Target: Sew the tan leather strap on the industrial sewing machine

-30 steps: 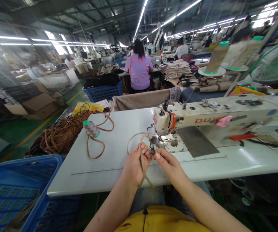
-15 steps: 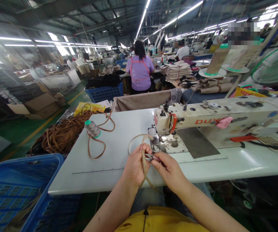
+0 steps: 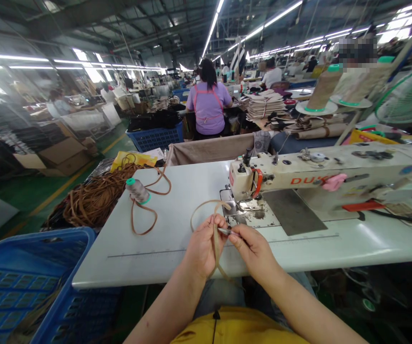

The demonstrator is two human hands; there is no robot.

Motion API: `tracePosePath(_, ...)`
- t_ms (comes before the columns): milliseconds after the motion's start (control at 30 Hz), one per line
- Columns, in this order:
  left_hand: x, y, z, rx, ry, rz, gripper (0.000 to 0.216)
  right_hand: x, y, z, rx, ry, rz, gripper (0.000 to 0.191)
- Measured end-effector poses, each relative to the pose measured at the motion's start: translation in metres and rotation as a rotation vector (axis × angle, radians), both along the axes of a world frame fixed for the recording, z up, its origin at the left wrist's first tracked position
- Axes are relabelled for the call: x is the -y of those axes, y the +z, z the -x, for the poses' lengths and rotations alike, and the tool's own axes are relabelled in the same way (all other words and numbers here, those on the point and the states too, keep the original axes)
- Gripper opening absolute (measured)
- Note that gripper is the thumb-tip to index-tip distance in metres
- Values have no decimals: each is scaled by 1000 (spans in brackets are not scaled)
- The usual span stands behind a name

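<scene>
My left hand [image 3: 203,243] is closed on a tan strap [image 3: 216,246] that hangs down past the table's front edge. Part of the same strap loops up over the tabletop toward the machine's needle plate. In my right hand [image 3: 256,248] is a small pair of thread snips [image 3: 225,231], gripped by fingers and thumb. The blades point left and meet the strap beside my left fingers; they look nearly together. Just beyond my hands stands the sewing machine [image 3: 328,167], its presser foot over the metal plate.
A grey thread cone [image 3: 138,191] stands on the white table [image 3: 170,210] with a brown strap around it. Many brown straps [image 3: 91,200] lie heaped at the left. A blue basket [image 3: 80,239] stands at the near left. Ahead, a person in purple [image 3: 208,107] sits facing away.
The snips' blades have gone from spread to nearly together at the strap. Both hands have shifted very slightly; the left still holds the strap and the right the snips.
</scene>
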State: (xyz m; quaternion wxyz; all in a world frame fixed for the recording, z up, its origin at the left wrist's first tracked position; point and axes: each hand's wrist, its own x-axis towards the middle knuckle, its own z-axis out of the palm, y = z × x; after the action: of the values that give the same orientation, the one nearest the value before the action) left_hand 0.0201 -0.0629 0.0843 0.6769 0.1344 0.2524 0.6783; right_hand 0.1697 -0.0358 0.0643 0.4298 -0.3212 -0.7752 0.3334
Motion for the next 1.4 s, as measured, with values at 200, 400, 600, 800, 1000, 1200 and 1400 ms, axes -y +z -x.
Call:
tracePosePath(200,-2,-6,4,-50,89,94,20,-10,3,-32,-149,-117,262,33)
tracePosePath(400,5,-12,22,-547,83,-25,21,-40,8,-76,-432,-322,262,15)
tracePosePath(600,13,2,48,-1089,-43,-104,27,-70,18,-108,-496,-494,240,34)
tracePosePath(800,15,11,49,-917,-143,0,38,-91,5,-121,-427,-495,394,54)
tracePosePath(1000,4,12,32,-774,-141,86,46,-35,-10,-80,-106,-346,227,26)
tracePosePath(1200,-10,16,7,-600,-156,75,40,7,9,-46,303,-69,-672,45)
tracePosePath(1400,-12,13,-9,-486,-269,95,36,7,14,-33,293,-9,-752,23)
